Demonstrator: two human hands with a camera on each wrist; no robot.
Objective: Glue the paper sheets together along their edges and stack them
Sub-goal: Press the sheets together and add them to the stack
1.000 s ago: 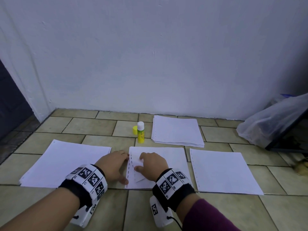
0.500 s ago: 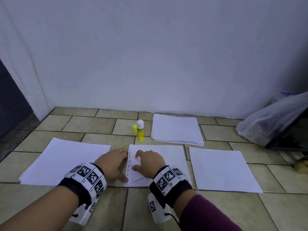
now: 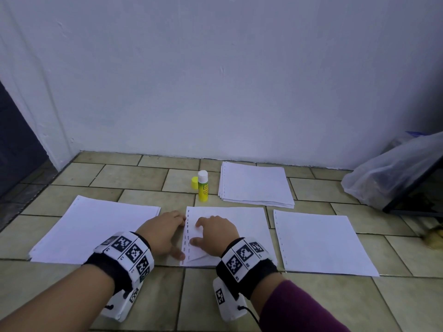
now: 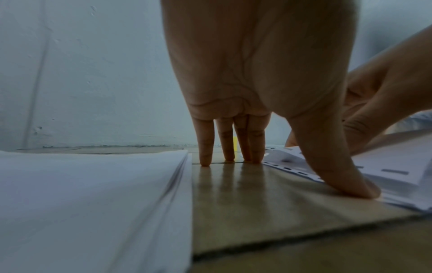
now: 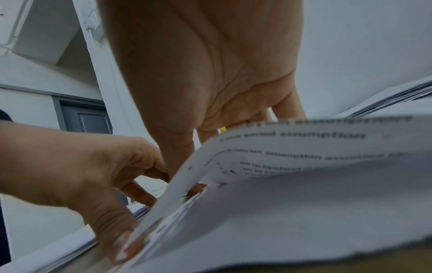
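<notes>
Right hand (image 3: pixel 215 232) pinched the middle sheet's (image 3: pixel 242 219) lifted corner; left hand (image 3: pixel 163 232), fingers straight, pressed its edge beside it.

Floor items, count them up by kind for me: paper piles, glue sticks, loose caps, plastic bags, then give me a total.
Paper piles: 4, namely left pile, middle pile under both hands, right pile, back pile
Glue sticks: 1, glue stick, standing upright
Loose caps: 1, yellow cap, beside the stick
Plastic bags: 1, plastic bag
Total: 7
</notes>
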